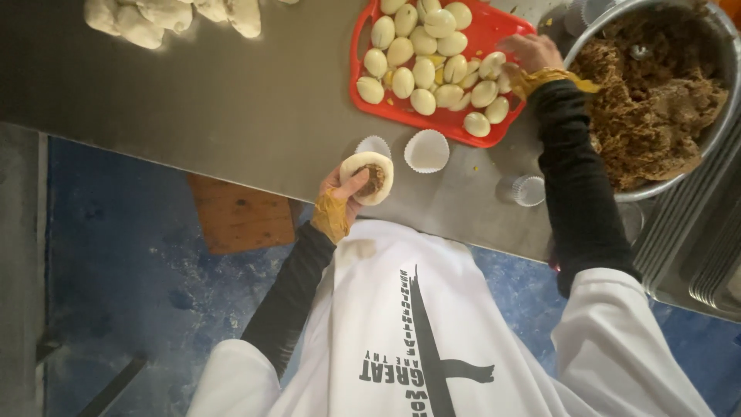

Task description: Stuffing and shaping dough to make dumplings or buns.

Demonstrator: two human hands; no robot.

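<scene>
While left hand (343, 193) cups pale dough round (369, 177), brown filling centred, right hand (529, 52) rests open on eggs (432, 54)

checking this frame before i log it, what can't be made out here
- Right hand, head view: fingertips hidden among the halved eggs; a grip cannot be told.
- Metal bowl: top cut off by the frame edge.
- Dough pieces: cut off at the top edge.
- Left hand: palm hidden under the filled dough round.

Black long sleeves (580, 193), white printed apron (401, 324), tan bands at 2 wrists (330, 215)
</scene>
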